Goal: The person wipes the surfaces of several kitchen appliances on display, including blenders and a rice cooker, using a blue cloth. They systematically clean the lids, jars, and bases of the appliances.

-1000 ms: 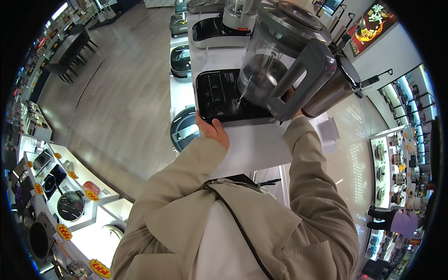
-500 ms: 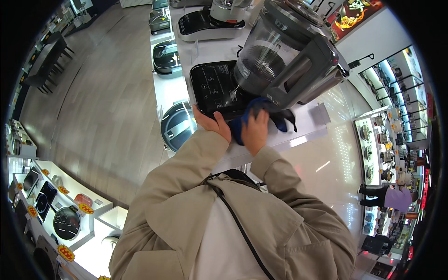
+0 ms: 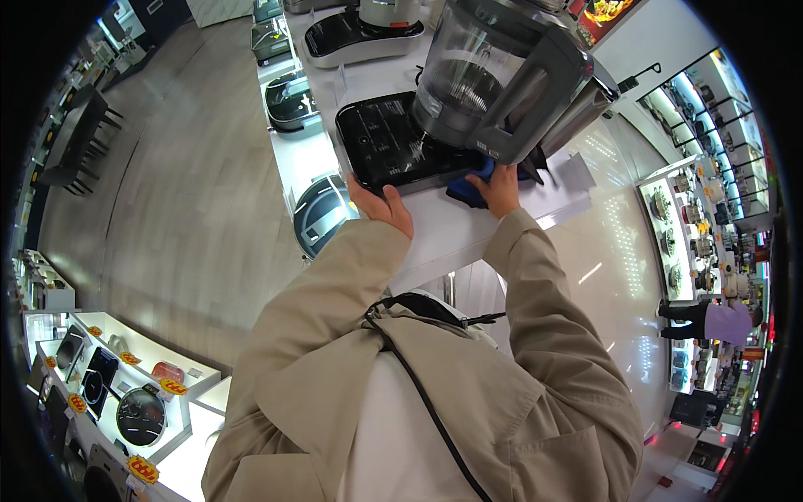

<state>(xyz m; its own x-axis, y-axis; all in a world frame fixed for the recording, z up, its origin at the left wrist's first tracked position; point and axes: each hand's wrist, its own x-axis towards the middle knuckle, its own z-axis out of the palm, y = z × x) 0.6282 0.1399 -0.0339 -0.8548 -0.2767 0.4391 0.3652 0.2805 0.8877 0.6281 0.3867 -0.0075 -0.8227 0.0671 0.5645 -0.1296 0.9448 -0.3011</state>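
Observation:
A large blender with a clear jug (image 3: 464, 79) and a thick dark handle stands on its glossy black base (image 3: 389, 146), near the front edge of a white display counter (image 3: 435, 222). My left hand (image 3: 381, 209) grips the base's near left corner, thumb in front and fingers along the side, partly hidden. With my right hand (image 3: 502, 192) I hold a blue cloth (image 3: 466, 192) against the near right part of the base, below the jug handle. The fingers of that hand are bent, their tips partly out of sight. A dark flap sticks out beyond them.
Another appliance with a black-and-white base (image 3: 360, 40) stands farther back on the counter. Round and boxy appliances line a lower shelf, the nearest being a round one (image 3: 322, 213). Display shelves (image 3: 669, 226) stand at the right, near a person in purple (image 3: 726, 324).
My right hand has moved right along the base's front with the blue cloth, to below the jug handle. My left hand stays at the corner. The view has shifted slightly.

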